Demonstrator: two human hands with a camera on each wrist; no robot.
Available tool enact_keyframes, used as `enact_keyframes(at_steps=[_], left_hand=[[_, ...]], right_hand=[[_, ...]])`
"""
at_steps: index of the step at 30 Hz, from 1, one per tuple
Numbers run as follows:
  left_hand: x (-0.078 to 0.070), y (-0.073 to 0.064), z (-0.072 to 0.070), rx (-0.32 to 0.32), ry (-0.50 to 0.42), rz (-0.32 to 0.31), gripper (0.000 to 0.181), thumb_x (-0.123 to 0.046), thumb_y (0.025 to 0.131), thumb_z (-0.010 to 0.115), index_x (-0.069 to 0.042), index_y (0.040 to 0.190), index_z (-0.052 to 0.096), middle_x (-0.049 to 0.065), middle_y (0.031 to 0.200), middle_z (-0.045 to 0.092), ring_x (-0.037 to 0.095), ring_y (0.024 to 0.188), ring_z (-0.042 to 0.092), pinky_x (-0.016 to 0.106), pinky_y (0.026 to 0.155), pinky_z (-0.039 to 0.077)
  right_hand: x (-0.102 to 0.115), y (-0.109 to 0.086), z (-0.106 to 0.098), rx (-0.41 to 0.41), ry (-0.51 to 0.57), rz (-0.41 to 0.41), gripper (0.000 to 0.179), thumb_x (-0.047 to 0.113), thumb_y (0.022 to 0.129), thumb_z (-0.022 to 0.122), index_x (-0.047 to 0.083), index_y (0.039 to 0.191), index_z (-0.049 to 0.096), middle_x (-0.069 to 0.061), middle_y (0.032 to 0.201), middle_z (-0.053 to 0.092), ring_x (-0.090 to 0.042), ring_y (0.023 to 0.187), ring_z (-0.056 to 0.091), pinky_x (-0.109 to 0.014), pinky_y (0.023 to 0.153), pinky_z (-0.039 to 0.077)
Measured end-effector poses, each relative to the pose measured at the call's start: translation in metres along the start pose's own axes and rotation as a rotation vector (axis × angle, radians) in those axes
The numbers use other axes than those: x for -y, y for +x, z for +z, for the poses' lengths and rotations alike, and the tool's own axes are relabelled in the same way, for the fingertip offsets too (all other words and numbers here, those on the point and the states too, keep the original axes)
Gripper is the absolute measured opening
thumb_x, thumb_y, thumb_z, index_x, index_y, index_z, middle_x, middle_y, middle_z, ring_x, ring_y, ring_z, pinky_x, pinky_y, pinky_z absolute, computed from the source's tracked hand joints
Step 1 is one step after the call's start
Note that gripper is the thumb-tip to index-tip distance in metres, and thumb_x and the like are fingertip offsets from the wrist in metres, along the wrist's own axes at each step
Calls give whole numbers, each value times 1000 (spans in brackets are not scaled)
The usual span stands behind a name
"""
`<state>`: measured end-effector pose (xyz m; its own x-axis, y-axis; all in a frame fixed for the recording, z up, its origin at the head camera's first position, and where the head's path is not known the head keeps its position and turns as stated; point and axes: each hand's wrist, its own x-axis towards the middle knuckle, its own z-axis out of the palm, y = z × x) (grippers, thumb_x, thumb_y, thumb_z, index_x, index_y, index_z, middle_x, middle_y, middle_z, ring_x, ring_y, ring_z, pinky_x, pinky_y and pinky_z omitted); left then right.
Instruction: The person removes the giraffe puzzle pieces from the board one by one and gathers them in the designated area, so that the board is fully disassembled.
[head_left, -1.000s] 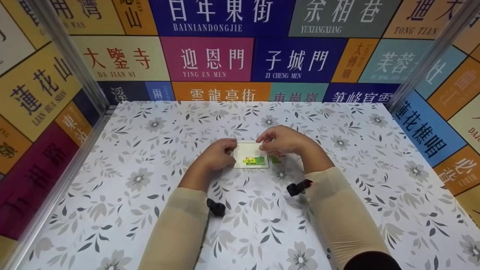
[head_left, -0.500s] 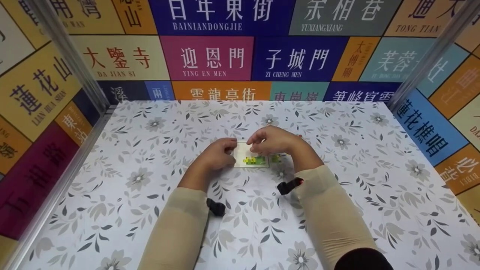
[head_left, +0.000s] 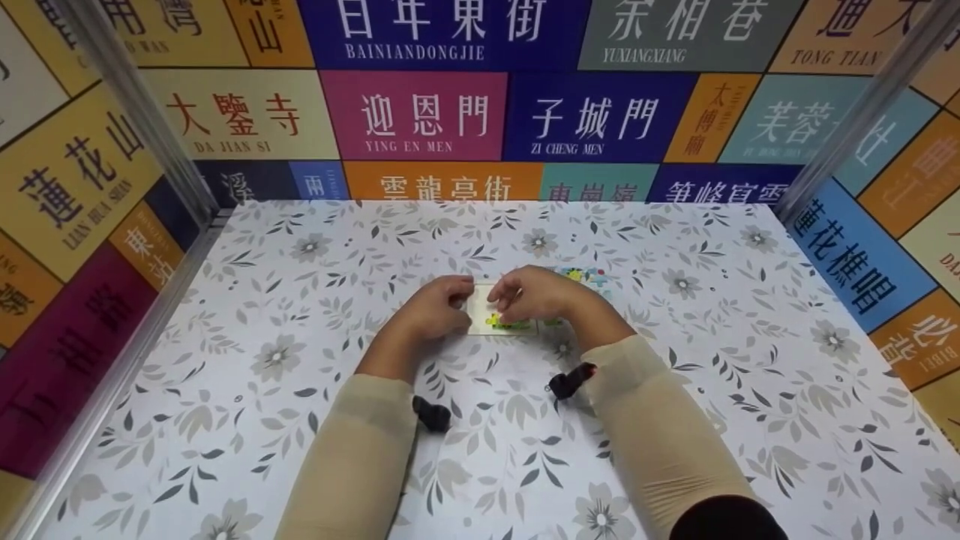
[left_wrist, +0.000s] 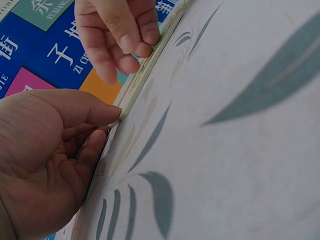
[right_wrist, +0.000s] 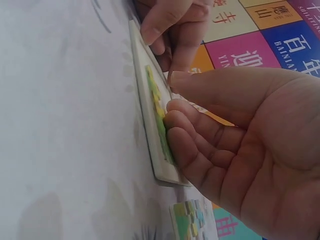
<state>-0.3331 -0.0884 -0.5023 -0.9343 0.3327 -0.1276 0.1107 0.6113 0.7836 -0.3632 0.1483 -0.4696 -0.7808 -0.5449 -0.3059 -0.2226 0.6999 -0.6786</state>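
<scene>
A shallow cream puzzle tray (head_left: 478, 296) lies on the table, with a joined strip of green and yellow jigsaw pieces (right_wrist: 159, 117) along its near side. My left hand (head_left: 435, 309) pinches the tray's left edge between thumb and fingers, as the left wrist view shows. Over the tray is my right hand (head_left: 538, 295), its fingers loosely bent and the fingertips right at the strip. Its thumb stands apart from the index fingertip in the right wrist view, and no piece shows between them. The right hand hides part of the tray in the head view.
Beyond the right hand lie more colourful puzzle pieces (head_left: 585, 277), partly hidden by it; some show at the bottom of the right wrist view (right_wrist: 187, 220). A floral cloth (head_left: 315, 450) covers the table. Panels with printed place names (head_left: 427, 116) wall in the back and sides.
My right hand has moved left across the tray, then down toward the near strip. Colourful pieces behind it have come into view. The left hand keeps its grip on the tray edge.
</scene>
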Motion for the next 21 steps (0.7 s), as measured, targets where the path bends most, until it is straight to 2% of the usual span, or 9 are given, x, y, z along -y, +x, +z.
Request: enact_keyframes(at_steps=[3, 7, 13, 21], left_hand=[[1, 0, 0, 0, -11, -5, 63, -8, 87, 73, -6, 149, 62, -1, 166, 50, 21, 155, 44, 39, 131, 34], [1, 0, 0, -3, -26, -4, 64, -7, 85, 73, -6, 149, 63, 0, 166, 50, 21, 154, 45, 38, 130, 34], [-1, 0, 0, -6, -34, 22, 63, -3, 84, 69, -3, 147, 64, 6, 165, 50, 24, 144, 50, 39, 124, 40], [1, 1, 1, 0, -36, 8, 63, -4, 86, 70, -4, 149, 62, 4, 167, 48, 24, 153, 46, 39, 127, 38]], right_hand=[[-2, 2, 3, 5, -36, -7, 35, 9, 87, 83, 13, 122, 75, -6, 114, 76, -20, 105, 70, -38, 96, 56], [0, 2, 5, 20, -85, -6, 34, 6, 86, 83, 15, 118, 77, -5, 114, 75, -20, 104, 68, -38, 94, 56], [5, -1, 7, 27, -115, 4, 34, 3, 86, 80, 17, 117, 79, -3, 115, 76, -20, 105, 67, -37, 92, 57], [7, -1, 7, 34, -146, 24, 36, 3, 86, 79, 19, 119, 80, -2, 113, 75, -19, 103, 65, -37, 90, 55]])
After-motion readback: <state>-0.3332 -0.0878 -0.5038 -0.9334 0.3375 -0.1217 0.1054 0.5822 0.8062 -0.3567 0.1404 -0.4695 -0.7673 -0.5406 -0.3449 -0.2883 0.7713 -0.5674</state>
